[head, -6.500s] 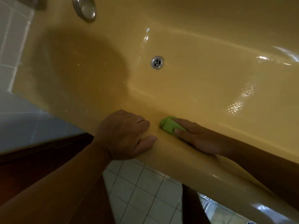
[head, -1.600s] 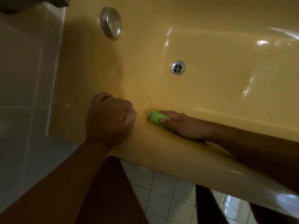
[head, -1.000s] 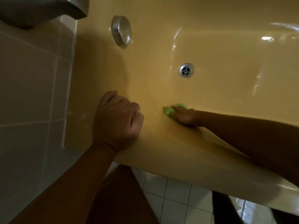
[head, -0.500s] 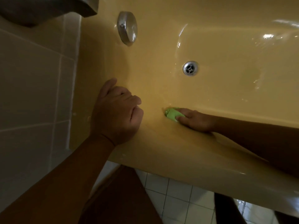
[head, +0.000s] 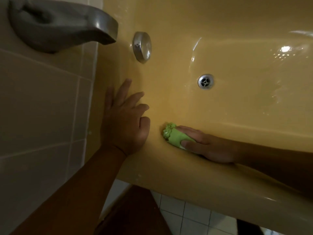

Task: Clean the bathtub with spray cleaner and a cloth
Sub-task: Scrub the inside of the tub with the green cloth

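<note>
1. The left hand point(head: 124, 126) is lying flat on the bathtub point(head: 237, 107) corner rim, fingers point(head: 125, 89) released and spread.
2. The right hand point(head: 208, 146) is grasping the green cloth point(head: 174, 135), pressing it against the near inner wall.

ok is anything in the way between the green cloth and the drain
Nothing visible. The right hand holds the green cloth against the near wall of the bathtub, and only bare surface lies between it and the drain. The left hand rests aside at the corner.
</note>
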Demonstrator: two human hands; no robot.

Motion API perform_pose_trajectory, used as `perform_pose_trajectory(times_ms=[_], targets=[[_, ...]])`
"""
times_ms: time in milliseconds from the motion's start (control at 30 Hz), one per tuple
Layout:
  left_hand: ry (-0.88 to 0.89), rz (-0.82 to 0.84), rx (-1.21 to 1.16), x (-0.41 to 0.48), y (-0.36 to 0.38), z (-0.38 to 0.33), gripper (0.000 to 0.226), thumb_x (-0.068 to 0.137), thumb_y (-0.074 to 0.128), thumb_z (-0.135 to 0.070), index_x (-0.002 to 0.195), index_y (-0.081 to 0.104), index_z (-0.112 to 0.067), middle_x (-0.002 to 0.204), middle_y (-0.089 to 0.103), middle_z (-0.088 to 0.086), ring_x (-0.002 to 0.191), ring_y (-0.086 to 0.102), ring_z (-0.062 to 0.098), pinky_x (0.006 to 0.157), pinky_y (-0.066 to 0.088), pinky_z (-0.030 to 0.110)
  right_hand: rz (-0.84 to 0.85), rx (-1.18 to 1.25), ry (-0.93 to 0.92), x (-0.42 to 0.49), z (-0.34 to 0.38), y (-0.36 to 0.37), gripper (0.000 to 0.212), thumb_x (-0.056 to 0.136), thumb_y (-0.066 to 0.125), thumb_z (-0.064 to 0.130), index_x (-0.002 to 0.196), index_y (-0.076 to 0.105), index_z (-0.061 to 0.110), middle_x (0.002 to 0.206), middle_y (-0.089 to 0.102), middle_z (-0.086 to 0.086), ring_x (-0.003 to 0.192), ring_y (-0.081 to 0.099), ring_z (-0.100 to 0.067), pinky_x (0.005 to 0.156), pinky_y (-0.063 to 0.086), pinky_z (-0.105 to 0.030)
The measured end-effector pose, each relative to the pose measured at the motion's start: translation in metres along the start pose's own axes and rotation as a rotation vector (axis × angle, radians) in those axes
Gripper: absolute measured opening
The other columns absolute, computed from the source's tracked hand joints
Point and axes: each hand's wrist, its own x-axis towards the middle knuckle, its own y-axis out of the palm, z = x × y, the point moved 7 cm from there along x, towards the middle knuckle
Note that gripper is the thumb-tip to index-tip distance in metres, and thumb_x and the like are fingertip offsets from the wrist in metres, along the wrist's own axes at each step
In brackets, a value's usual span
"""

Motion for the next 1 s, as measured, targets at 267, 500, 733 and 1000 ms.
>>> perform_pose_trajectory(times_ms=[267,500,733,1000], targets=[[-0.145,-0.015,0.087,0.006,0.001,0.015,0.055,0.083,0.046,-0.03,0.13,0.069,-0.018,0.166,0.034,0.005,0.158,0.008,0.038,0.126,0.01,0.06,-0.185,-0.102,0.43,0.091,-0.117,-0.024,0.064,0.107,0.022,0.062,0.165,0.004,0.039,0.175,-0.001,0.0,0.16,0.002,-0.032,0.127,0.002,-0.049],[-0.165,-0.012,0.125,0.009,-0.002,0.018,0.065,0.084,0.044,-0.033,0.144,0.058,-0.014,0.17,0.024,0.006,0.159,0.006,0.039,0.124,0.013,0.062,-0.175,0.123,-0.026,0.06,0.024,0.005,0.063,0.109,0.035,0.054,0.162,0.002,0.048,0.17,-0.002,0.023,0.155,0.0,-0.002,0.127,0.002,-0.033],[-0.178,-0.062,0.1,0.009,-0.002,0.017,0.073,0.083,0.045,-0.027,0.154,0.046,-0.011,0.171,0.018,0.012,0.159,0.006,0.036,0.124,0.015,0.062,-0.259,0.085,0.159,0.107,-0.041,-0.019,0.068,0.108,0.029,0.06,0.164,-0.002,0.038,0.173,-0.002,0.012,0.159,0.006,-0.017,0.129,0.006,-0.04],[-0.231,-0.038,0.139,0.013,-0.001,0.022,0.081,0.083,0.05,-0.034,0.16,0.035,-0.015,0.173,0.007,0.012,0.16,0.0,0.033,0.126,0.012,0.059,-0.508,0.592,0.108,0.159,-0.011,-0.037,0.068,0.105,0.033,0.058,0.164,0.005,0.042,0.171,0.015,0.008,0.156,0.021,-0.022,0.127,0.022,-0.051]])
